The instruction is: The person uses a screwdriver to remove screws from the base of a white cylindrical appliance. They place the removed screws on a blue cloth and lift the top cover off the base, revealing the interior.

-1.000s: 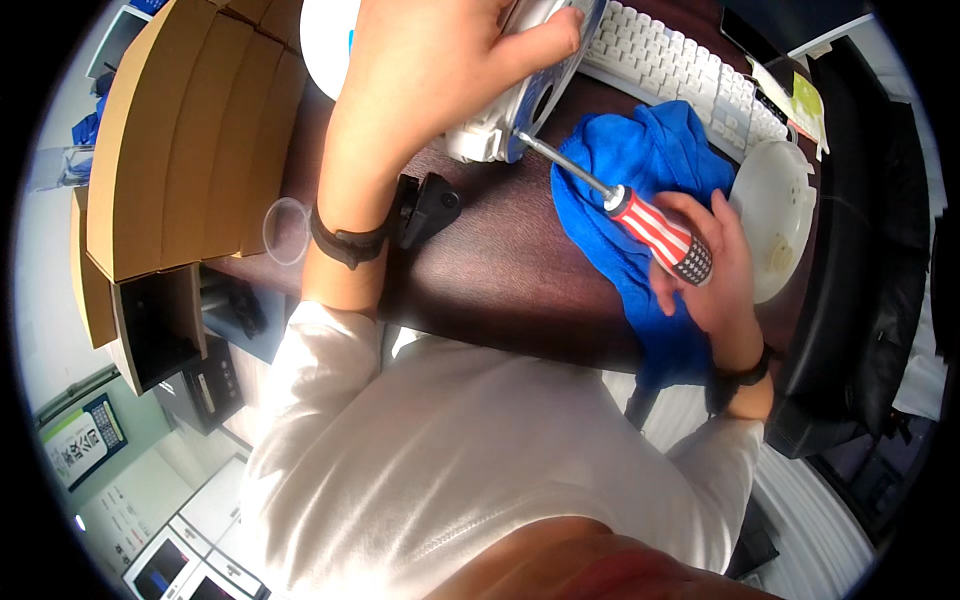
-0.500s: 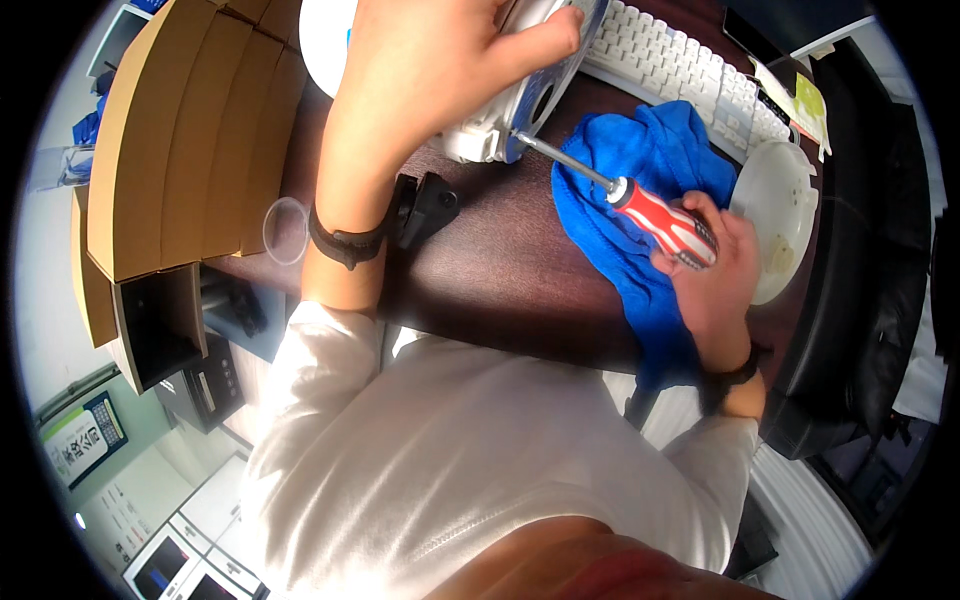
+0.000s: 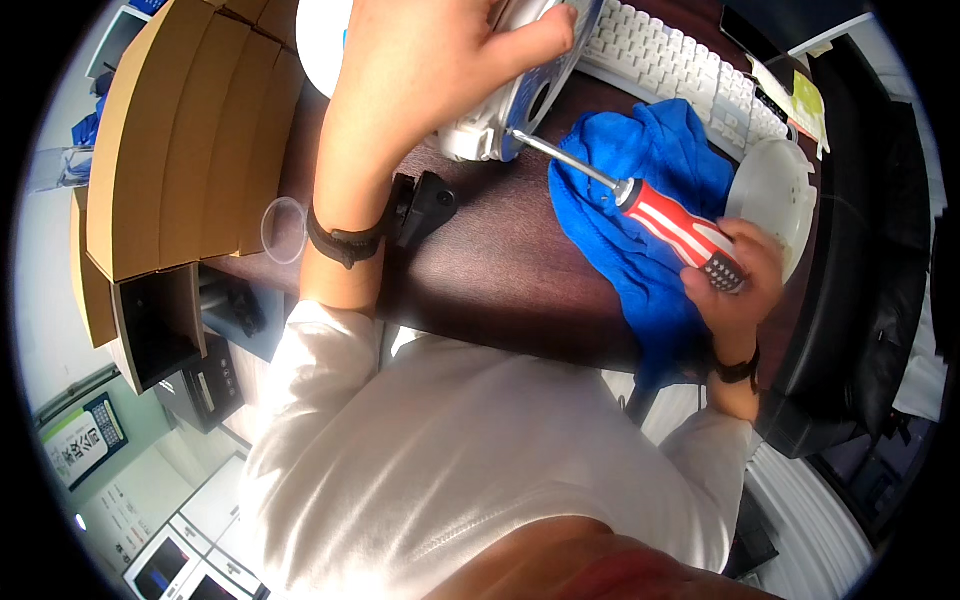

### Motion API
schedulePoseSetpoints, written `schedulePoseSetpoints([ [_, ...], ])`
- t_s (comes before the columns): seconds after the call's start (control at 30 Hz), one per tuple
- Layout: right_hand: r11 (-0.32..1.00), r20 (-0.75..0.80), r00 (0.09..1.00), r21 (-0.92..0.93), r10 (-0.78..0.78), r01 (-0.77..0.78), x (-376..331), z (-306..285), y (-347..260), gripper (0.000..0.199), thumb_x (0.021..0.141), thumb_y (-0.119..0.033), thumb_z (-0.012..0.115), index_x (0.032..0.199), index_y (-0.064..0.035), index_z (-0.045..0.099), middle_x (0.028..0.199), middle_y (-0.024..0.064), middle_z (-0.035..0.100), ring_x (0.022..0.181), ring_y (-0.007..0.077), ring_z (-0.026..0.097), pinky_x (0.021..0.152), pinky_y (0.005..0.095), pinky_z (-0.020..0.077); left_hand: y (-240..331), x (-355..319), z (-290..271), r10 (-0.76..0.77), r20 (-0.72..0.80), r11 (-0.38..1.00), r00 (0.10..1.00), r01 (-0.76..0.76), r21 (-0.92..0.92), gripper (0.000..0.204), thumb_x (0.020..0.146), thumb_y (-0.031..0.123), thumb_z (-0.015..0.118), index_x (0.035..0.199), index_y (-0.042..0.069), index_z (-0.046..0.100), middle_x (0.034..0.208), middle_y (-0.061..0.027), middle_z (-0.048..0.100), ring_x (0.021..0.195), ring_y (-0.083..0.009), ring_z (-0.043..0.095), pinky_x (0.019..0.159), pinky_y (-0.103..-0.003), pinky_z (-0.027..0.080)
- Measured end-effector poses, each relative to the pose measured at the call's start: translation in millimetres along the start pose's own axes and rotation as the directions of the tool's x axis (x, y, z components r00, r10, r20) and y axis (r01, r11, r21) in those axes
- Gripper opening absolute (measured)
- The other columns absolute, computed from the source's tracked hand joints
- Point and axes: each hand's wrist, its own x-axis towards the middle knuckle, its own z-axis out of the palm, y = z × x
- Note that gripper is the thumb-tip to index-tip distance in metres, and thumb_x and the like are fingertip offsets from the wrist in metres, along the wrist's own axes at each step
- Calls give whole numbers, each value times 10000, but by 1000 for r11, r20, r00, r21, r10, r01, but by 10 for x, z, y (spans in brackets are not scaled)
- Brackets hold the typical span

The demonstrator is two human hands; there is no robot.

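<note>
At the top of the view a white round appliance housing [image 3: 468, 138] with a bluish rim lies on its side, partly cut off by the frame. My left hand [image 3: 410, 75] grips it from the near left, thumb stretched over it; the other fingertips are hidden. A red-and-white-handled screwdriver [image 3: 685, 228] slants up to the left, its tip at the housing's lower edge. My right hand [image 3: 748, 290] holds its handle near the dark butt end with curled fingers. Beneath the screwdriver a crumpled blue cloth [image 3: 640, 150] hangs over the table's near edge.
A white keyboard [image 3: 670, 65] lies behind the cloth. At the right is a white round cover [image 3: 775, 190], near a black padded seat [image 3: 840, 300]. Cardboard boxes [image 3: 190, 150] stand at the left. By my left wrist lie a clear plastic ring [image 3: 284, 230] and a black object [image 3: 430, 208].
My right hand has shifted right and slightly down, now nearer the handle's butt end. The screwdriver has turned about its shaft, its tip still at the housing. My left hand stays nearly where it was.
</note>
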Motion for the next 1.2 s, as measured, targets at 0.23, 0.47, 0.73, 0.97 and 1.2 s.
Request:
schedulePoseSetpoints([
  [0.23,140,261,471,739,842,-659,-89,226,-110,331,1004,-296,447,1193,-32,510,1025,109,531,846,167,555,657,294,480,7,11,12,21,-25,999,999,-22,-30,450,757,285,612,1122,25,654,1195,-238,593,1137,-384,543,993,-455,380],
  [0.47,289,536,545,489,645,-823,-48,0,132,354,1003,-345,414,1096,-33,553,889,95,599,607,97,511,496,239,389,5,6,1,-2,-2,1000,1000,2,12,452,758,281,614,1133,32,651,1194,-237,592,1139,-386,537,991,-461,376],
  [0.73,795,144,877,375,458,-476,29,-146,130,713,729,-268,793,1268,-34,390,1043,70,469,891,148,491,816,276,423,118,34,-84,-40,27,999,999,40,1,450,758,281,613,1130,31,651,1192,-238,591,1138,-384,537,989,-461,375],
  [0.97,156,567,511,558,646,-815,4,-83,45,385,968,-187,464,1293,14,407,1083,99,579,717,53,511,554,139,384,0,6,-6,3,6,1000,1000,-3,13,460,754,288,607,1131,29,650,1193,-238,590,1132,-383,540,993,-457,374],
  [1.2,727,177,846,442,503,-525,-67,79,39,324,933,-108,488,1241,-9,459,1164,114,486,1039,186,500,958,295,380,7,14,-1,16,-9,1000,1000,-16,-12,468,749,299,602,1129,29,651,1196,-238,590,1138,-379,539,995,-455,374],
])
